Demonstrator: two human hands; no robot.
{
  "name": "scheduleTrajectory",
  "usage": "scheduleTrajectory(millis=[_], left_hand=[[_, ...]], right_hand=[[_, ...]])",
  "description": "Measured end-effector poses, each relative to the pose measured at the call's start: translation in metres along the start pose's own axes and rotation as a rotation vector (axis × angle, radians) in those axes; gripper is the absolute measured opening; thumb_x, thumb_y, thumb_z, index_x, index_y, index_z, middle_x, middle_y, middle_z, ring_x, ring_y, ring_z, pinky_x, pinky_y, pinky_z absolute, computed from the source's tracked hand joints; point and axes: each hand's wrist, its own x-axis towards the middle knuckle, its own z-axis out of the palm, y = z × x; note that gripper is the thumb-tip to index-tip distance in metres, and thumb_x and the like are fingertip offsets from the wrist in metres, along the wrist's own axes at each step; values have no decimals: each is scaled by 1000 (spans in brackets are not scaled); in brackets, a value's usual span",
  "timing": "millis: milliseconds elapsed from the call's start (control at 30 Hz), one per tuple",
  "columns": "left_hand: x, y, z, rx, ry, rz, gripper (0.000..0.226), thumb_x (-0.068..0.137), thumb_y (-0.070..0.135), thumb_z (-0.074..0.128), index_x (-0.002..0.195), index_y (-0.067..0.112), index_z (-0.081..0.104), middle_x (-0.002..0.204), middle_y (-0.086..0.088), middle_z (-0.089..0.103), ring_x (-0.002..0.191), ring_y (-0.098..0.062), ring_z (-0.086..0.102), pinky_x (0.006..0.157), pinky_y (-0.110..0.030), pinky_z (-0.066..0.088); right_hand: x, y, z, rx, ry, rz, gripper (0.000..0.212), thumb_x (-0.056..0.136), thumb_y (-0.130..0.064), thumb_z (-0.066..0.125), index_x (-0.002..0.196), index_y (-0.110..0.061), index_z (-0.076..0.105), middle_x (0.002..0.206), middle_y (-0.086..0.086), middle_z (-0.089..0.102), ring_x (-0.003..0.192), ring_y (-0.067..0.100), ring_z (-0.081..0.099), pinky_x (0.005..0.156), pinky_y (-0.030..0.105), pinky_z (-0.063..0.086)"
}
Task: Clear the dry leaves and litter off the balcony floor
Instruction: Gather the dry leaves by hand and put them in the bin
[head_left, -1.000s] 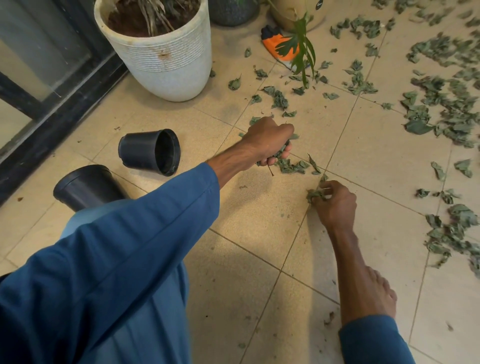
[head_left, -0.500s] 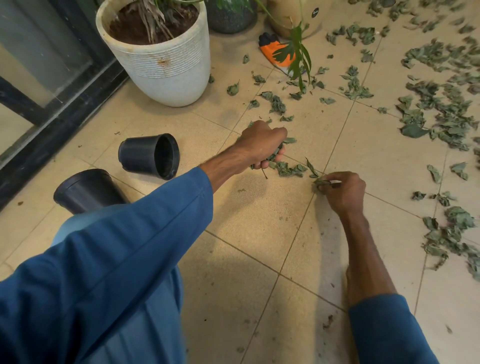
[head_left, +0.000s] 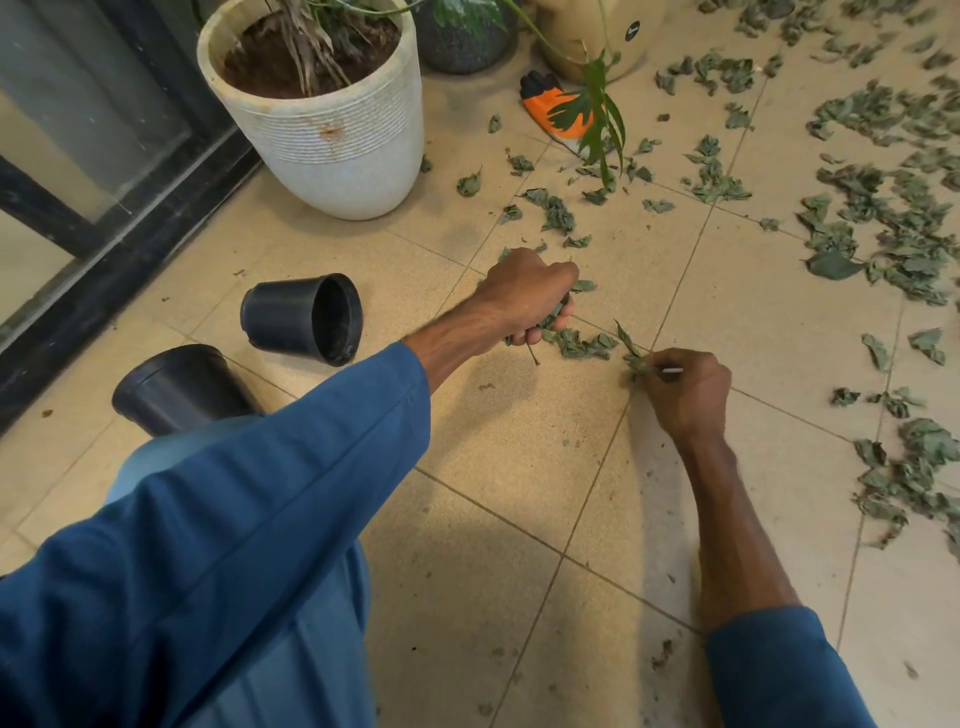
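Dry leaves: the dry leaves (head_left: 883, 223) lie scattered over the tiled floor (head_left: 519, 436), thickest along the right side and the far right. Looser bits lie near the planters.
Left hand: the left hand (head_left: 524, 291) is low over the floor, its fingers curled into a fist round a bunch of leaves. Leaf tips and one stem poke out under the knuckles.
Right hand: the right hand (head_left: 685, 392) is close to the floor, just right of a tile joint. Its thumb and fingertips pinch a small tuft of leaves (head_left: 636, 361). A thin pale sliver shows at the fingers, too small to identify.
Between the hands: a short trail of leaves (head_left: 584, 344) lies on the tile and runs from the left fist towards the right hand's tuft.
Sleeves: both forearms are bare below blue sleeves (head_left: 234, 519).
Black pots: one black pot (head_left: 301, 319) lies on its side with its mouth towards the hands. A second black pot (head_left: 176, 387) lies nearer the person, partly hidden by the left sleeve.
Planter: a white ribbed planter (head_left: 332, 150) holding soil stands upright beside the dark door frame (head_left: 104, 275).
Far edge: an orange-and-black object (head_left: 543, 98) lies behind a drooping green leaf (head_left: 597, 117).
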Motion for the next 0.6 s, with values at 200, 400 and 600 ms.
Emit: scheduleTrajectory(millis=[200, 400, 600], left_hand=[[0, -3, -4, 12, 8, -5, 30, 96, 26, 50, 73, 13, 64, 57, 3, 62, 38, -11, 43, 37, -16, 29], [0, -6, -8, 1, 2, -8, 31, 96, 27, 50, 73, 13, 64, 58, 2, 61, 39, -12, 43, 38, -17, 29], [-1, -9, -9, -54, -29, -47, 29, 95, 26, 50, 73, 14, 63, 59, 2, 61, 41, -13, 42, 38, -17, 28]], right_hand=[[46, -20, 9, -253, -117, -68, 17, 75, -6, 86, 89, -14, 79, 112, 8, 67, 95, 23, 65, 77, 28, 51], [26, 0, 18, -362, -71, 24, 15, 82, -14, 79, 96, -20, 78, 93, 7, 74, 76, 25, 67, 64, 33, 53], [6, -11, -8, -40, 60, 96, 13, 81, -15, 83, 91, -22, 79, 86, -5, 75, 73, 9, 68, 63, 19, 49]])
